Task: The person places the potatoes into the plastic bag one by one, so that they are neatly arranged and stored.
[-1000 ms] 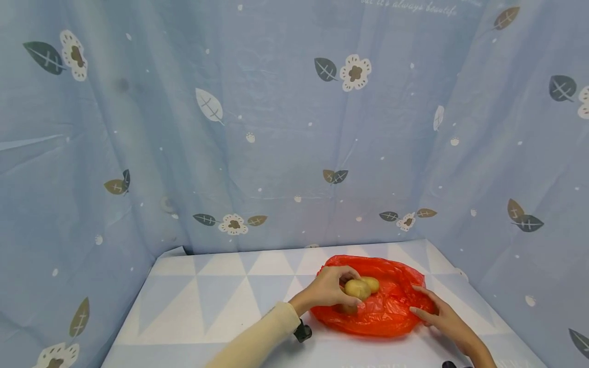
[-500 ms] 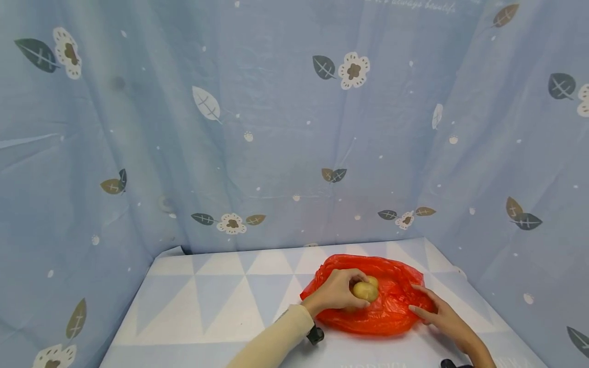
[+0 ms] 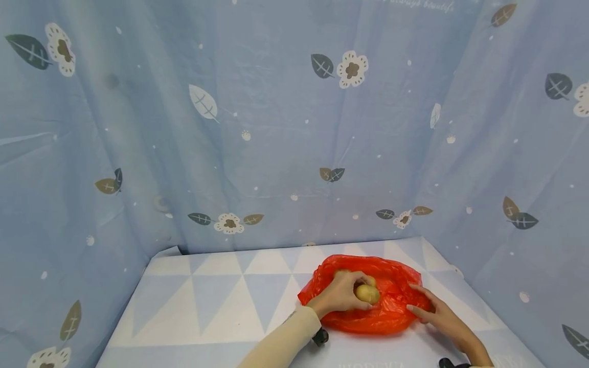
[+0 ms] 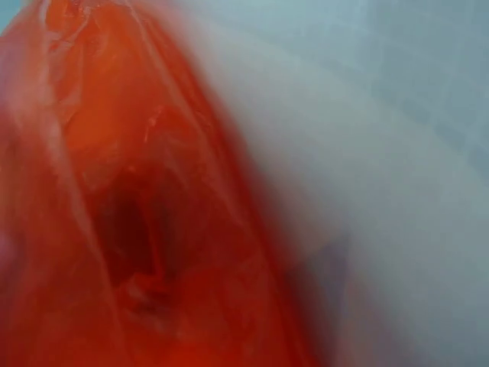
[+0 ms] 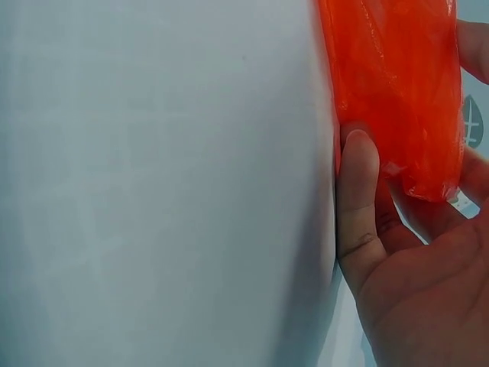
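A red plastic bag (image 3: 391, 312) lies spread on the table, with several yellow potatoes on it. My left hand (image 3: 340, 294) reaches over the bag's left half, thumb and fingers curled round a potato (image 3: 367, 294). Just behind that one a second potato (image 3: 371, 280) shows, and the top of another (image 3: 341, 272) peeks out past the hand. At the bag's right end my right hand (image 3: 437, 313) holds the plastic between thumb and fingers; the right wrist view shows the thumb (image 5: 359, 176) against the bag's edge. In the left wrist view the bag fills the left side, blurred; no potato is distinct there.
The table (image 3: 211, 301) wears a white and pale-blue triangle cover. Blue curtains (image 3: 276, 128) with leaves and flowers rise along the back and both sides. Black wrist gear (image 3: 320, 336) sits under the left wrist.
My left hand has moved to the right and slightly down with the potato, uncovering another potato behind it. The right hand stays at the bag's right end.
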Demonstrator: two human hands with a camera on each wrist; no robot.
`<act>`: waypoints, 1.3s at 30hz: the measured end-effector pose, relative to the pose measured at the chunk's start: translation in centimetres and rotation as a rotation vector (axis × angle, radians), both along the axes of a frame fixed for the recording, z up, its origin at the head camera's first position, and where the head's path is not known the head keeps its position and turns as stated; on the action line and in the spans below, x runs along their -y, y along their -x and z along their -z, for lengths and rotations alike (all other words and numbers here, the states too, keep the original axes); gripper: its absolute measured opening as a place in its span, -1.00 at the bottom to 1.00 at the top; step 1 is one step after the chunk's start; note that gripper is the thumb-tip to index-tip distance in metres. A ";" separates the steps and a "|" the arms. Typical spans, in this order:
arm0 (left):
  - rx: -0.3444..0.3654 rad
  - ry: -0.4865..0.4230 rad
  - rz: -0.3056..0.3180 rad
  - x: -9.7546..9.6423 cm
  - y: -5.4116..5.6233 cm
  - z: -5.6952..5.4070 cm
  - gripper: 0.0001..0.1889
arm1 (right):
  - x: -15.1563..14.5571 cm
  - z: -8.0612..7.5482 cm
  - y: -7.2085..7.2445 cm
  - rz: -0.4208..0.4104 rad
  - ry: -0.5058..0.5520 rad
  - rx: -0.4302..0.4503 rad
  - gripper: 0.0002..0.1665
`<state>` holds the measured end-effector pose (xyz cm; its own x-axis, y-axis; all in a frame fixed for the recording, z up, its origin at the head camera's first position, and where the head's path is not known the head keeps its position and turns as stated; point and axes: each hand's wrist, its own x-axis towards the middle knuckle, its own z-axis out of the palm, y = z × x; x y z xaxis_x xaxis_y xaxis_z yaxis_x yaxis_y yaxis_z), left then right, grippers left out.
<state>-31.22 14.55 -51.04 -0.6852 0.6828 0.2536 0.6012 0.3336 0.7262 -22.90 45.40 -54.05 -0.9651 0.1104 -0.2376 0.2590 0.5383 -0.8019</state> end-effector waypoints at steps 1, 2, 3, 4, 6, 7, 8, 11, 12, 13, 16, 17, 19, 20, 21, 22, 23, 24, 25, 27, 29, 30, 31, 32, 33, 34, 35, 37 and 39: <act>-0.007 0.006 -0.003 -0.1 0.0 0.1 -0.57 | 0.0 0.0 0.0 0.010 -0.001 0.004 0.01; -0.013 0.010 -0.003 -0.2 -0.1 0.2 -0.57 | 0.1 0.1 -0.1 0.016 -0.002 0.007 0.02; -0.019 0.020 -0.006 -0.4 -0.1 0.3 -0.57 | 0.1 0.1 -0.1 0.022 -0.003 0.008 0.03; -0.034 0.028 -0.008 -0.6 -0.1 0.4 -0.57 | 0.1 0.1 -0.1 0.024 -0.006 0.006 0.03; -0.068 0.054 -0.015 -0.8 -0.1 0.5 -0.56 | 0.2 0.1 -0.2 0.024 -0.010 0.001 0.03; -0.092 0.072 -0.020 -0.9 -0.1 0.5 -0.56 | 0.2 0.0 -0.2 0.020 -0.011 -0.001 0.03; -0.115 0.089 -0.024 -1.0 -0.1 0.6 -0.56 | 0.1 0.0 -0.2 0.015 -0.010 -0.005 0.02; -0.172 0.128 -0.033 -1.2 0.0 0.6 -0.57 | 0.2 -0.1 -0.1 -0.001 -0.016 -0.012 0.00; -0.184 0.138 -0.035 -1.2 0.0 0.7 -0.57 | 0.2 -0.1 0.0 -0.003 -0.016 -0.010 0.00; -0.197 0.148 -0.037 -1.2 0.0 0.7 -0.57 | 0.2 -0.1 0.0 -0.003 -0.014 -0.009 0.00; -0.222 0.173 -0.045 -1.3 -0.1 0.7 -0.60 | 0.2 0.0 0.0 -0.004 -0.011 -0.004 0.01; -0.229 0.182 -0.050 -1.3 -0.1 0.8 -0.61 | 0.3 0.1 0.0 0.000 -0.006 0.000 0.01; -0.248 0.192 -0.063 -1.3 -0.2 0.8 -0.64 | 0.2 0.1 0.0 -0.001 -0.002 -0.002 0.01; -0.258 0.197 -0.071 -1.3 -0.1 0.8 -0.65 | 0.2 0.2 -0.1 -0.008 -0.004 -0.006 0.01; -0.262 0.195 -0.077 -1.4 -0.1 0.7 -0.65 | 0.2 0.2 -0.1 -0.010 -0.005 -0.008 0.00; -0.265 0.191 -0.082 -1.4 -0.1 0.7 -0.65 | 0.2 0.1 -0.1 -0.008 -0.003 -0.010 0.00; -0.265 0.185 -0.087 -1.3 0.0 0.6 -0.63 | 0.1 0.1 -0.2 -0.015 -0.005 -0.013 -0.01; -0.264 0.177 -0.090 -1.3 0.1 0.5 -0.60 | 0.0 0.1 -0.2 -0.018 -0.005 -0.014 -0.01; -0.258 0.169 -0.093 -1.1 0.1 0.5 -0.58 | 0.0 0.1 -0.2 -0.023 -0.006 -0.014 -0.01; -0.218 0.144 -0.092 -0.7 0.2 0.3 -0.55 | 0.1 0.0 -0.2 -0.024 -0.007 -0.009 -0.01; -0.180 0.121 -0.091 -0.2 0.3 0.1 -0.55 | 0.2 -0.1 -0.2 -0.022 -0.006 -0.003 0.00; -0.164 0.107 -0.088 0.1 0.4 0.0 -0.56 | 0.2 -0.1 -0.2 -0.015 -0.005 0.001 0.00; -0.147 0.093 -0.084 0.4 0.4 -0.2 -0.56 | 0.3 -0.2 -0.2 -0.018 -0.008 0.000 0.00; -0.131 0.080 -0.078 0.7 0.4 -0.4 -0.57 | 0.3 -0.2 -0.3 -0.014 -0.005 0.001 0.00; -0.121 0.067 -0.073 1.0 0.4 -0.6 -0.58 | 0.4 -0.3 -0.3 -0.011 -0.004 0.002 0.00; -0.127 0.063 -0.073 1.2 0.4 -0.9 -0.59 | 0.4 -0.3 -0.3 -0.005 -0.003 0.001 0.00; -0.134 0.055 -0.072 1.5 0.5 -1.1 -0.60 | 0.5 -0.4 -0.3 -0.001 -0.002 -0.001 0.00; -0.146 0.042 -0.080 2.2 0.5 -1.8 -0.63 | 0.6 -0.5 -0.3 0.001 0.003 -0.008 -0.01; -0.181 0.021 -0.087 2.8 0.7 -2.6 -0.68 | 0.6 -0.7 -0.3 -0.001 0.007 -0.021 -0.03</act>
